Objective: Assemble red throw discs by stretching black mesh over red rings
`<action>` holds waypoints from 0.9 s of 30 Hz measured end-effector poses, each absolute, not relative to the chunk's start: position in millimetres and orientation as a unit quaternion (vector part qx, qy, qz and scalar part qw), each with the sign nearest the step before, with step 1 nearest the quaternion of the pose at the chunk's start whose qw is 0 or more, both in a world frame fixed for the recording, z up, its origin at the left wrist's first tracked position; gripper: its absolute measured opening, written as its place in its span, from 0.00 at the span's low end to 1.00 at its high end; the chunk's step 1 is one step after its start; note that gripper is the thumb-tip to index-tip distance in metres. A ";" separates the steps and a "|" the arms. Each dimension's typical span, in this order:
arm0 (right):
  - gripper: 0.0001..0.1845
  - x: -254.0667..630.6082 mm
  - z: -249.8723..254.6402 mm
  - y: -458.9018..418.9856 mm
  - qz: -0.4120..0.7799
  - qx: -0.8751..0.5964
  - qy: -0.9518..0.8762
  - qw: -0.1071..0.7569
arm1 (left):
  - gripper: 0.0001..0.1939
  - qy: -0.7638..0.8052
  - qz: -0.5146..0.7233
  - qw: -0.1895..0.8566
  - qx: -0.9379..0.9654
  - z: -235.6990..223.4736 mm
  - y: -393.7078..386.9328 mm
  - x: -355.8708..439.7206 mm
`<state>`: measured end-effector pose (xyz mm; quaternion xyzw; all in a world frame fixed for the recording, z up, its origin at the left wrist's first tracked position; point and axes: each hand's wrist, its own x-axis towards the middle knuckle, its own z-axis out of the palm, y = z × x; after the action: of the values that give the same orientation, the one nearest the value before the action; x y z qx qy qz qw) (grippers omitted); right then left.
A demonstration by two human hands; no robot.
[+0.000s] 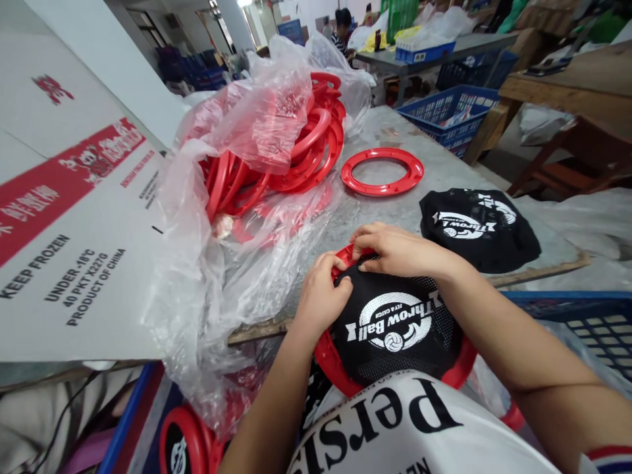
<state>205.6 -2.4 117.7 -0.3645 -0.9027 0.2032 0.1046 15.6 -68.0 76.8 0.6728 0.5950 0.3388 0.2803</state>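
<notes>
Black mesh cover (395,322) stretched across a red ring (333,365) at the near edge of the grey table (390,125), its print reading "Throw Ball" and "FLY & CATCH". Left hand (323,293): forearm rising from the near side, fingers curled over the far-left rim, thumb extended rightward on the mesh. Right hand (395,250): forearm slanting in from the near right, wrist bent, fingers hooked over the far rim, just beside the left hand. Both hands are clamped on rim and mesh edge. Right: second mesh cover (478,230), also marked "Throw Ball". Left: white carton (99,263) lettered "KEEP FROZEN", "UNDER -18°C", "40 PKT X227G", "PRODUCT OF CHINA". Near: shirt (395,428) with partly hidden lettering, "Persi".
</notes>
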 end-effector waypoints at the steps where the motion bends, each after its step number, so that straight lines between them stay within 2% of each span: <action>1: 0.05 202.9 120.2 -2.7 0.208 -0.369 -0.901 0.100 | 0.09 0.594 0.340 0.278 0.674 77.2 -67.4 16.1; 6: 0.02 195.9 115.2 -5.0 0.204 -0.400 -0.885 0.124 | 0.05 0.582 0.344 0.289 0.678 77.2 -64.8 15.2; 27: 0.06 189.8 96.7 -12.4 0.165 -0.467 -0.857 0.141 | 0.07 0.624 0.338 0.278 0.647 70.1 -58.3 19.1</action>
<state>189.8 -12.4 96.7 -0.4675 -0.8569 0.1655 0.1405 19.1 -58.3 70.1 0.6473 0.6242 0.3378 0.2780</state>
